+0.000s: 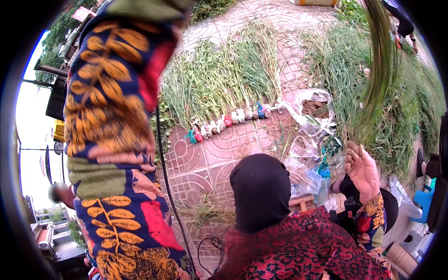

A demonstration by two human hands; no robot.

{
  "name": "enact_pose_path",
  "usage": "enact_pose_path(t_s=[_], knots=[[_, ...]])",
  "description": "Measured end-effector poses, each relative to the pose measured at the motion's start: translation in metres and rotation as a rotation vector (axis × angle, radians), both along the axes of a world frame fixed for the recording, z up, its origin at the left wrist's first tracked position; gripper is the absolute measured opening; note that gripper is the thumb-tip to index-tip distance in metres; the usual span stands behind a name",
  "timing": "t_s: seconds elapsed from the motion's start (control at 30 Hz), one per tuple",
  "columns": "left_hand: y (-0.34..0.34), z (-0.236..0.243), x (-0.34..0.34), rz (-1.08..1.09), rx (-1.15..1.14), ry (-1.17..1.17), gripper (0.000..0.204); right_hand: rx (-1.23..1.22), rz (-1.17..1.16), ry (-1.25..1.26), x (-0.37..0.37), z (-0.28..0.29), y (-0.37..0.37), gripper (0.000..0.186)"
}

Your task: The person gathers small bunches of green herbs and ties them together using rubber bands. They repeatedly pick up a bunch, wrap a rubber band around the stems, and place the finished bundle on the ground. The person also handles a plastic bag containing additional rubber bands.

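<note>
**Beside a long green bunch, one hand is up**

On the right side, the right hand [363, 170] is up, with its palm showing and its fingers a little bent. The green bunch [385, 65] hangs at the far right, and its low end comes down just by those fingertips. It looks blurry, so I cannot tell if the fingers touch it or pinch it. The left sleeve [109, 140], with its yellow leaves, goes up the left side, but the left hand is out of sight, so I cannot tell what it does.

Far off in the middle, tall green plants [224, 70] lie side by side on the pink paving [186, 144]. Their roots are in little tied bags [240, 114], some red, blue or white. A big heap of grass [340, 74] is on the right. Clear plastic bags [303, 179] lie between the heap and a person in a black head cover [260, 193], who is near the middle.

To handle the bunch well, I think a soft, firm grip low down would be best, as thin stems may bend or slip. It should swing slowly, well away from that person's head. Keeping the stem ends level would help too.
</note>
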State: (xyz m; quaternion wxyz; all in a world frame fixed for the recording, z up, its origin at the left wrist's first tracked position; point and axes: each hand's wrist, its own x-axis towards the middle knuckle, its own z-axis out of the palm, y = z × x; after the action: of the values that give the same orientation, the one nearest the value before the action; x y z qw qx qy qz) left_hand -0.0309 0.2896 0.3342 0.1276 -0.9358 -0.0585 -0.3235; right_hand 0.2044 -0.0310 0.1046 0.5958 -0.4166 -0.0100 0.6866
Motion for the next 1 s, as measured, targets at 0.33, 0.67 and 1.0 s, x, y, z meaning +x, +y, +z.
enact_pose_path(t_s=[0.33, 0.67, 1.0], knots=[[0.193, -0.365, -0.294, 1.232, -1.153, -0.379, 0.053, -0.254, -0.027, -0.056, -0.004, -0.036, 0.029, 0.038], [0.021, -0.582, -0.288, 1.185, -1.783, -0.72, 0.023, -0.439, -0.07, -0.101, -0.008, -0.054, 0.041, 0.035], [0.012, -0.602, -0.301, 1.409, -1.432, -0.057, 0.038, -0.43, -0.03, -0.086, -0.017, -0.058, 0.051, 0.033]])
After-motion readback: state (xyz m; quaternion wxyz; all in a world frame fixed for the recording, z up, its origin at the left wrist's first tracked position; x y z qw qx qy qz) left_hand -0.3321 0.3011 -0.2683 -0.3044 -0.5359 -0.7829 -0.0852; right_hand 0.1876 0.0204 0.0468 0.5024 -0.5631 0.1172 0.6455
